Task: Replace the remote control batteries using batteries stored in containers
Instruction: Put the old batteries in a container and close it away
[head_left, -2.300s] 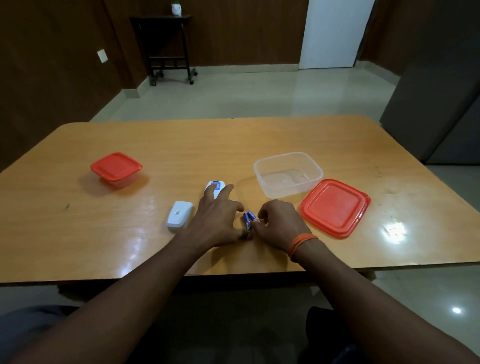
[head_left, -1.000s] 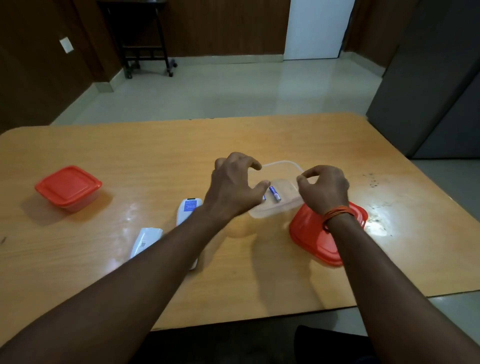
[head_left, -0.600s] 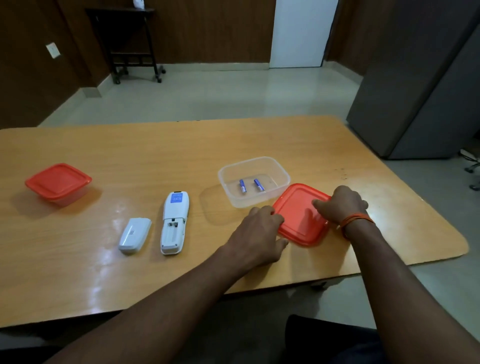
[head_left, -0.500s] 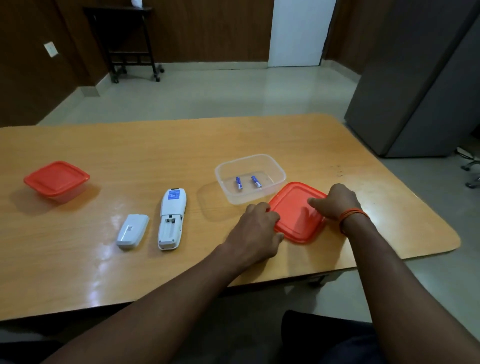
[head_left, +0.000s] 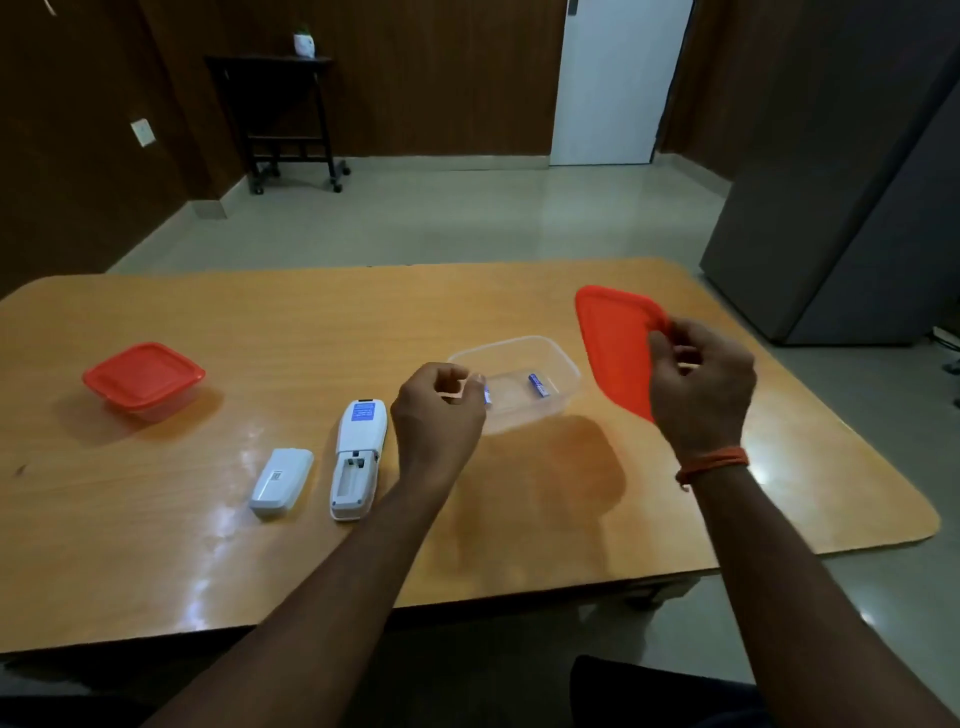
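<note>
blue batteries in clear container, remote beside

Wore an orange thread band of several strands around the right wrist. Showed the left forearm and the right forearm bare down to the lower edge. Wore dark clothing over the lap, visible between the forearms.
</note>
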